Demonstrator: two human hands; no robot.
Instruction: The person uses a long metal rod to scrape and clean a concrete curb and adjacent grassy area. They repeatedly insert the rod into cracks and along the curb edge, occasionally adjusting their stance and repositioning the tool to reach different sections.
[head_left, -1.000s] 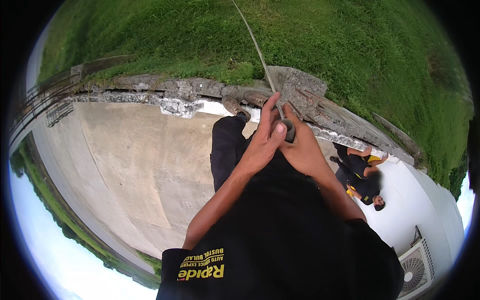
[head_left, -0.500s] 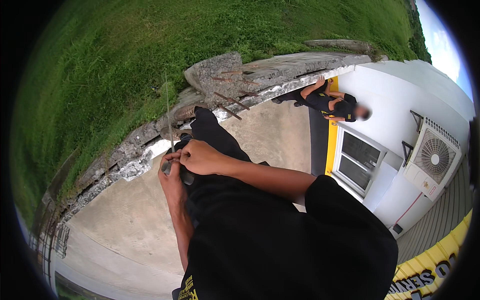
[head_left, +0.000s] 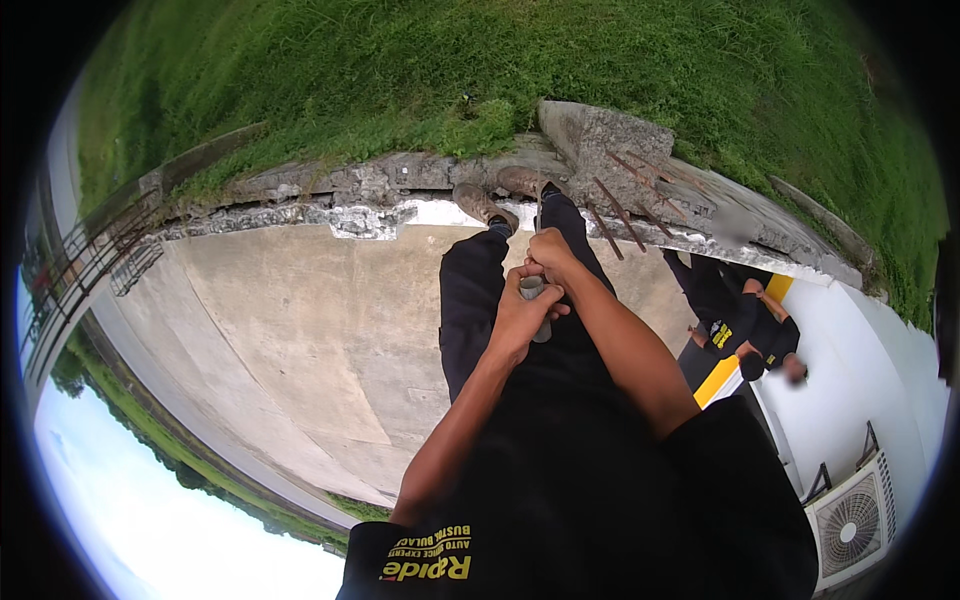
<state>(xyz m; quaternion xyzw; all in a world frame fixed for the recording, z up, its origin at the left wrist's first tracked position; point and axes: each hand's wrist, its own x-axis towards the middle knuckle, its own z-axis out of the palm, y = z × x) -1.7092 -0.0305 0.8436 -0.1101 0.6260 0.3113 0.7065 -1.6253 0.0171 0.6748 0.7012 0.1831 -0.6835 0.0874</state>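
Note:
My left hand point(head_left: 520, 318) is wrapped round a short grey tube point(head_left: 532, 287), whose round end shows between thumb and fingers; its lower part comes out beneath the hand. Against it, my right hand point(head_left: 548, 252) is closed in a fist, its fingertips turned inward and mostly hidden. A thin pale strand point(head_left: 541, 205) rises from beside the right fist toward my shoes; I cannot tell whether it is a line or a rod. Both hands are together in front of my dark trousers point(head_left: 472, 300).
My brown shoes point(head_left: 484, 204) rest on a broken concrete ledge point(head_left: 380, 178). Rusty bars point(head_left: 618, 212) stick out of a concrete block point(head_left: 610, 135) on the right. Grass point(head_left: 420, 70) lies beyond. Two people point(head_left: 745, 325) in dark clothes are near a white wall point(head_left: 860, 340) with an air-conditioner unit point(head_left: 850, 528).
My view has swung, so hands, legs and ledge sit farther right in the picture. The hands stay together round the grey tube, and less of the pale strand shows.

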